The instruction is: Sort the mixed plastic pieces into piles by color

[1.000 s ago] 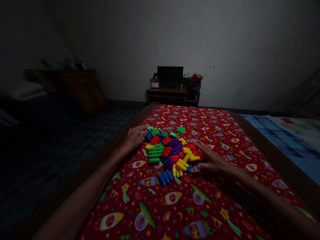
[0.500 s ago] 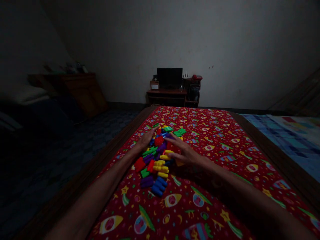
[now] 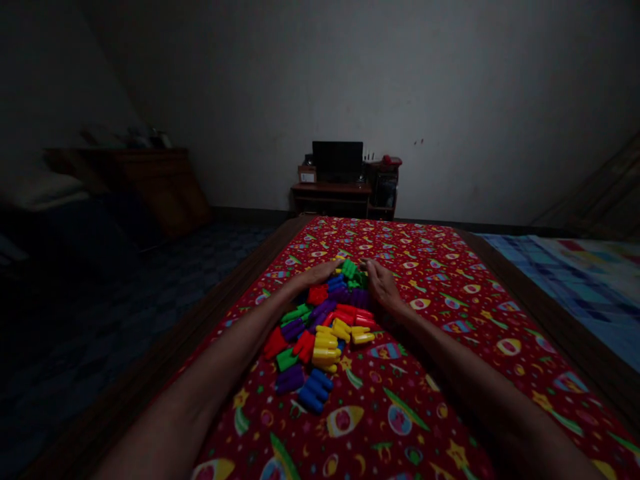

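Several plastic building blocks in red, green, blue, purple and yellow lie heaped on a red patterned cloth (image 3: 430, 393). My left hand (image 3: 323, 272) reaches past the heap's far left side, its fingers stretched along the back blocks. My right hand (image 3: 383, 285) curves around the far right side, against a green block (image 3: 349, 269) and a purple block (image 3: 359, 297). Neither hand is wrapped round a block; some fingertips are hidden. Nearer to me lie yellow blocks (image 3: 326, 347), a red block (image 3: 355, 315), and a blue block (image 3: 315, 390) at the near end.
The cloth covers a long brown-edged surface (image 3: 253, 283). Beyond it a low desk holds a monitor (image 3: 337, 161), with a red telephone (image 3: 392, 160) beside it. A wooden cabinet (image 3: 163, 190) stands at the left, and blue checked bedding (image 3: 540, 273) lies at the right.
My right hand has moved away from me, from the heap's middle to its far right side. My left hand has shifted right along the back, and the far blocks are bunched closer together.
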Demonstrator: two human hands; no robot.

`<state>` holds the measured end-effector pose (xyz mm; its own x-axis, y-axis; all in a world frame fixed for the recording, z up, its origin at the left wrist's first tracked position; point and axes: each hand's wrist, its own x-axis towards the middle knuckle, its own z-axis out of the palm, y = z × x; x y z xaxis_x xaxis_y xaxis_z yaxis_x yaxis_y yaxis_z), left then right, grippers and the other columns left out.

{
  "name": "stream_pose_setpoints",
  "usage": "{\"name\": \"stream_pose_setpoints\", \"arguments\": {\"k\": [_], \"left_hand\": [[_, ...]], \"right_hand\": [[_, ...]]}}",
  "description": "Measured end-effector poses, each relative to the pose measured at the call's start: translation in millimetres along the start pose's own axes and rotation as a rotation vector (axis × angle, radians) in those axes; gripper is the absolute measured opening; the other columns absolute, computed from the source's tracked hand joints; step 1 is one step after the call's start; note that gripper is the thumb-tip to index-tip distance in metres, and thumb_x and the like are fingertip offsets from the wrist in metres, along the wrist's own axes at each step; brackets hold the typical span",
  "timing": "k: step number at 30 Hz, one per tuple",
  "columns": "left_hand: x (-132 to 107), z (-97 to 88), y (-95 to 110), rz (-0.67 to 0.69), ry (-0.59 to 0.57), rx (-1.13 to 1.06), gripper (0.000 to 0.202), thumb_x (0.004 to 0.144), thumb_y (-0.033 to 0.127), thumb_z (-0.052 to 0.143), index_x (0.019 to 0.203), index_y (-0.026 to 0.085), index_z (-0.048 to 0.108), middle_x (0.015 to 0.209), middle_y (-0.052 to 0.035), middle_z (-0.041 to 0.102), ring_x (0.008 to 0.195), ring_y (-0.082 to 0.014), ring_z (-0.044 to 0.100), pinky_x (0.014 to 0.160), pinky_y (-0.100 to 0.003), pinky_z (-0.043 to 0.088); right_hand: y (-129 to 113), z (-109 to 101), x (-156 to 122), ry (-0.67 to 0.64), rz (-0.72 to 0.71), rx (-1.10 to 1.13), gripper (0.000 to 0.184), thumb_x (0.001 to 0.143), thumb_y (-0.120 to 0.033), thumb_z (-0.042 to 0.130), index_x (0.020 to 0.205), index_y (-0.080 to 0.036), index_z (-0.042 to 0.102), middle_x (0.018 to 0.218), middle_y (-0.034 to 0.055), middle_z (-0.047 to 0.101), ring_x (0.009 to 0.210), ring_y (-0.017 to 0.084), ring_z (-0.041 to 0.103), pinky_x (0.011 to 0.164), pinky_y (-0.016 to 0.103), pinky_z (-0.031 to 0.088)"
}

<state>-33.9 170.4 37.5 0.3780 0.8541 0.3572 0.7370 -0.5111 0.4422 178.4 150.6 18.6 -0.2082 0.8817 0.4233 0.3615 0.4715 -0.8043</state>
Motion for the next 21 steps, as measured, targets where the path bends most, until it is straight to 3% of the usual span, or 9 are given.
{"name": "stream_pose_setpoints", "arguments": {"k": [2,4,7,11,14,17,19,21], "left_hand": [[-4,-5.3,17,0.027,-0.153,-0.100,0.066,0.094,0.060,0.015,0.129,0.024,0.058,0.121,-0.0027,0.069,0.112,-0.0204,0.063,0.099,-0.036,0.048],[-14,-17.7,29,0.017,-0.222,-0.178,0.066,0.094,0.058,0.014,0.135,0.025,0.052,0.128,-0.0029,0.064,0.124,-0.0212,0.056,0.106,-0.037,0.042],[-45,-42.0,34,-0.088,-0.084,-0.120,0.068,0.094,0.059,0.014,0.139,0.021,0.048,0.137,-0.0058,0.058,0.135,-0.0230,0.044,0.114,-0.040,0.031],[-125,-61.2,20,-0.256,0.046,0.073,0.067,0.095,0.058,0.016,0.144,0.019,0.041,0.148,-0.0076,0.045,0.140,-0.0230,0.036,0.118,-0.042,0.023],[-194,-54.9,12,-0.355,0.021,0.174,0.069,0.093,0.061,0.026,0.149,0.020,0.031,0.153,-0.0111,0.036,0.142,-0.0273,0.031,0.116,-0.048,0.027],[-243,-34.2,17,-0.315,-0.050,0.205,0.100,0.074,0.070,0.057,0.153,0.025,0.016,0.159,-0.0156,0.021,0.143,-0.0374,0.024,0.112,-0.057,0.029],[-255,-18.0,27,-0.253,-0.058,0.208,0.129,0.052,0.068,0.077,0.154,0.030,0.008,0.161,-0.0155,0.007,0.144,-0.0430,0.018,0.109,-0.060,0.031],[-249,-4.0,40,-0.214,-0.048,0.199,0.146,0.037,0.062,0.086,0.153,0.034,0.004,0.162,-0.0146,-0.004,0.143,-0.0476,0.013,0.106,-0.064,0.033]], "right_hand": [[1,-11,7,0.066,-0.016,0.018,0.061,0.092,-0.063,0.027,0.115,-0.019,0.064,0.106,0.0101,0.070,0.103,0.025,0.063,0.089,0.036,0.047],[6,-19,22,0.041,-0.005,0.004,0.059,0.093,-0.061,0.030,0.117,-0.019,0.064,0.115,0.0112,0.068,0.111,0.025,0.061,0.095,0.038,0.045],[13,-18,50,-0.107,0.026,-0.038,0.056,0.094,-0.058,0.032,0.115,-0.018,0.066,0.121,0.0109,0.066,0.120,0.026,0.055,0.100,0.040,0.042],[13,6,81,-0.298,-0.022,-0.065,0.053,0.094,-0.059,0.035,0.104,-0.019,0.069,0.108,0.0078,0.070,0.111,0.024,0.059,0.099,0.040,0.043],[4,28,94,-0.486,-0.066,-0.105,0.052,0.087,-0.064,0.045,0.088,-0.019,0.070,0.089,0.0049,0.072,0.094,0.021,0.063,0.089,0.034,0.047],[-6,42,94,-0.690,-0.071,-0.193,0.054,0.082,-0.068,0.052,0.072,-0.017,0.068,0.070,0.0019,0.067,0.077,0.019,0.062,0.076,0.030,0.049],[-12,42,85,-0.771,-0.094,-0.189,0.055,0.081,-0.068,0.052,0.073,-0.017,0.068,0.071,0.0014,0.067,0.076,0.019,0.061,0.075,0.029,0.049],[-17,32,70,-0.845,-0.136,-0.132,0.055,0.083,-0.068,0.048,0.082,-0.018,0.070,0.082,0.0020,0.070,0.082,0.019,0.062,0.077,0.028,0.049]]}}
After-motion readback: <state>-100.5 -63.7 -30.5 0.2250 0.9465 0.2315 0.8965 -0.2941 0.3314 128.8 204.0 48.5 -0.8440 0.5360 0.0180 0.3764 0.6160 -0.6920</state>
